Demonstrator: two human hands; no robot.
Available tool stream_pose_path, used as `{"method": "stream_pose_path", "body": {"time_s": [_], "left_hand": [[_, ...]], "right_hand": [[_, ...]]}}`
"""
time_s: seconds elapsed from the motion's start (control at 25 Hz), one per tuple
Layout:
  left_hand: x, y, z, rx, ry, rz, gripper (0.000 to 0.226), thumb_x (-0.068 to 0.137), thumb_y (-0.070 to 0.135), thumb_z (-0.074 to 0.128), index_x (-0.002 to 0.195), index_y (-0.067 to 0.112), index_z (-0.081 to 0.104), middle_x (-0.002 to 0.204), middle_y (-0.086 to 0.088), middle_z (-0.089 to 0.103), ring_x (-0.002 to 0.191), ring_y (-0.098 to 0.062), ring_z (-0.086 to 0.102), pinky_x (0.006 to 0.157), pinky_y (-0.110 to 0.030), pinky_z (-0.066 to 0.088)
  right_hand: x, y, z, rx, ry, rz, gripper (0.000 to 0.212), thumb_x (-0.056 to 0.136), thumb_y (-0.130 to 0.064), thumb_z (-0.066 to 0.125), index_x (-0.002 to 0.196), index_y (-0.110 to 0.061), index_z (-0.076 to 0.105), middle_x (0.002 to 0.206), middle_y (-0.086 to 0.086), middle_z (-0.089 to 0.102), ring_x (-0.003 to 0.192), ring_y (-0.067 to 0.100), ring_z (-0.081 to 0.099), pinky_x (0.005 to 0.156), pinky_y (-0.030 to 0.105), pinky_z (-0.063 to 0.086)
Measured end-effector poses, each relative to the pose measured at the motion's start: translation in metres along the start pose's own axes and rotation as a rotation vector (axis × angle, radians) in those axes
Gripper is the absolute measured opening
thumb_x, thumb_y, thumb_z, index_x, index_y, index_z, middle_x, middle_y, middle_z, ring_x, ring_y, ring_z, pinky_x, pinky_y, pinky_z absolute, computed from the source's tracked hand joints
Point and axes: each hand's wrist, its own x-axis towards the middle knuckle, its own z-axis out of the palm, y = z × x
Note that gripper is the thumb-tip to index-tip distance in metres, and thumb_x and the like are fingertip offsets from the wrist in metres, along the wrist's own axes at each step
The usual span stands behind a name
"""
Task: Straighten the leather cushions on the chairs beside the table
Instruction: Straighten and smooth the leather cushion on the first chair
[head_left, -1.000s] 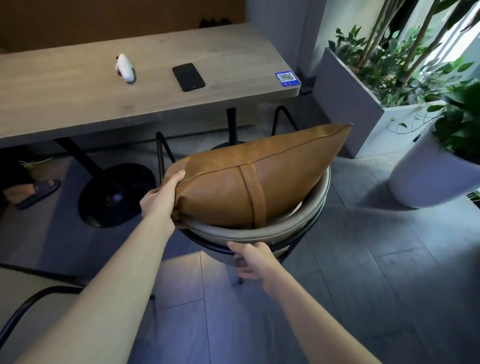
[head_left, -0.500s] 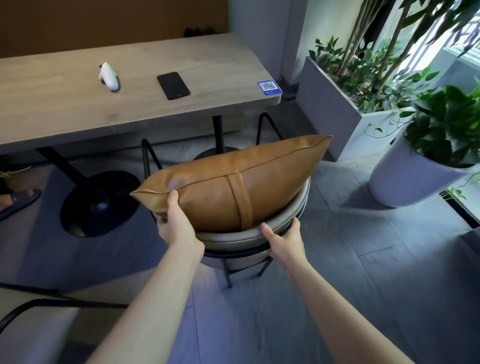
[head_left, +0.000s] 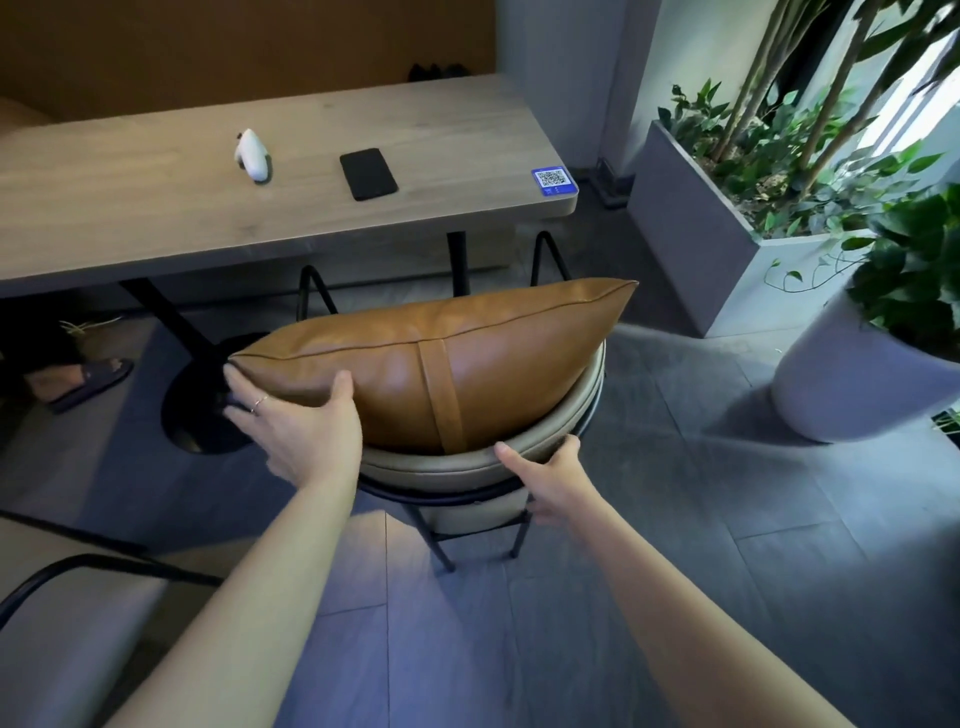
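A tan leather cushion with a vertical strap stands on its long edge in a round beige chair, leaning on the curved backrest, its right corner higher than its left. My left hand lies against the cushion's lower left end. Its fingers are spread past the corner and its thumb rests on the front face. My right hand holds the backrest rim, thumb on top and fingers behind. The chair has a black metal frame and stands just in front of the wooden table.
On the table lie a white device, a black phone and a QR sticker. A grey planter box and a round white pot stand at right. Another chair is at lower left. A sandalled foot shows under the table.
My left hand has let go of its pinch on the cushion's left corner and now lies spread against it. My right hand stays on the backrest rim. The view has shifted a little.
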Motion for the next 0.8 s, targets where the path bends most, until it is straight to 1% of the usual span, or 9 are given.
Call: {"method": "stream_pose_path", "body": {"time_s": [0.04, 0.12, 0.2, 0.24, 0.32, 0.4, 0.52, 0.68, 0.8], "left_hand": [[-0.015, 0.004, 0.001, 0.190, -0.008, 0.239, 0.110, 0.081, 0.039, 0.082, 0.161, 0.035, 0.006, 0.171, -0.017, 0.007, 0.154, -0.037, 0.018, 0.123, -0.059, 0.018], [-0.050, 0.009, 0.017, 0.524, -0.120, 0.649, 0.117, 0.078, 0.048, 0.082, 0.160, 0.040, -0.002, 0.171, -0.016, -0.005, 0.157, -0.035, -0.002, 0.122, -0.058, -0.001], [-0.079, 0.011, 0.046, 0.783, -0.278, 0.864, 0.125, 0.075, 0.063, 0.078, 0.156, 0.044, -0.017, 0.170, -0.014, -0.018, 0.154, -0.034, -0.018, 0.119, -0.058, -0.012], [-0.090, 0.009, 0.061, 0.873, -0.333, 0.920, 0.128, 0.074, 0.068, 0.076, 0.153, 0.045, -0.022, 0.169, -0.014, -0.021, 0.154, -0.035, -0.021, 0.119, -0.060, -0.012], [-0.102, 0.004, 0.086, 0.990, -0.385, 0.948, 0.135, 0.071, 0.072, 0.075, 0.149, 0.045, -0.032, 0.169, -0.016, -0.022, 0.154, -0.040, -0.020, 0.120, -0.066, -0.005], [-0.104, -0.002, 0.100, 1.057, -0.371, 0.927, 0.142, 0.069, 0.068, 0.079, 0.145, 0.043, -0.039, 0.169, -0.019, -0.019, 0.154, -0.043, -0.016, 0.119, -0.069, 0.001], [-0.102, -0.011, 0.109, 1.064, -0.330, 0.939, 0.147, 0.066, 0.057, 0.087, 0.148, 0.042, -0.035, 0.170, -0.020, -0.007, 0.154, -0.042, -0.007, 0.117, -0.070, 0.007], [-0.101, -0.016, 0.108, 1.056, -0.359, 0.956, 0.144, 0.068, 0.054, 0.088, 0.152, 0.043, -0.028, 0.170, -0.020, -0.002, 0.154, -0.042, -0.005, 0.117, -0.070, 0.009], [-0.104, -0.014, 0.105, 1.072, -0.358, 0.950, 0.142, 0.069, 0.055, 0.086, 0.153, 0.043, -0.028, 0.171, -0.019, -0.002, 0.155, -0.042, -0.003, 0.117, -0.070, 0.012]], "right_hand": [[0.000, -0.003, -0.012, -0.015, 0.038, -0.021, 0.107, 0.064, -0.067, 0.077, 0.147, -0.031, 0.018, 0.137, 0.000, 0.054, 0.112, 0.035, 0.064, 0.085, 0.052, 0.060], [0.006, -0.007, -0.040, -0.025, 0.116, -0.080, 0.094, 0.077, -0.061, 0.072, 0.150, -0.030, 0.020, 0.146, 0.003, 0.051, 0.122, 0.033, 0.058, 0.090, 0.052, 0.058], [0.017, -0.016, -0.066, -0.028, 0.142, -0.119, 0.098, 0.082, -0.056, 0.071, 0.156, -0.032, 0.012, 0.159, 0.004, 0.038, 0.135, 0.033, 0.047, 0.101, 0.055, 0.051], [0.025, -0.021, -0.076, -0.025, 0.143, -0.138, 0.100, 0.082, -0.055, 0.071, 0.157, -0.032, 0.009, 0.161, 0.005, 0.033, 0.139, 0.033, 0.044, 0.103, 0.056, 0.049], [0.037, -0.032, -0.089, -0.048, 0.137, -0.164, 0.105, 0.080, -0.054, 0.074, 0.158, -0.034, 0.006, 0.162, 0.006, 0.031, 0.140, 0.033, 0.043, 0.104, 0.056, 0.048], [0.046, -0.041, -0.092, -0.122, 0.122, -0.168, 0.111, 0.076, -0.054, 0.077, 0.158, -0.034, 0.005, 0.161, 0.005, 0.034, 0.139, 0.034, 0.044, 0.104, 0.054, 0.048], [0.058, -0.053, -0.086, -0.137, 0.076, -0.149, 0.117, 0.063, -0.052, 0.078, 0.156, -0.037, 0.009, 0.152, 0.003, 0.048, 0.130, 0.034, 0.052, 0.102, 0.051, 0.050], [0.070, -0.059, -0.077, 0.017, -0.009, -0.086, 0.111, 0.062, -0.042, 0.076, 0.152, -0.048, 0.011, 0.144, 0.004, 0.050, 0.118, 0.035, 0.057, 0.080, 0.048, 0.057], [0.069, -0.052, -0.076, 0.113, -0.026, -0.057, 0.111, 0.060, -0.036, 0.078, 0.150, -0.052, 0.015, 0.141, 0.003, 0.052, 0.117, 0.034, 0.058, 0.082, 0.052, 0.057]]}}
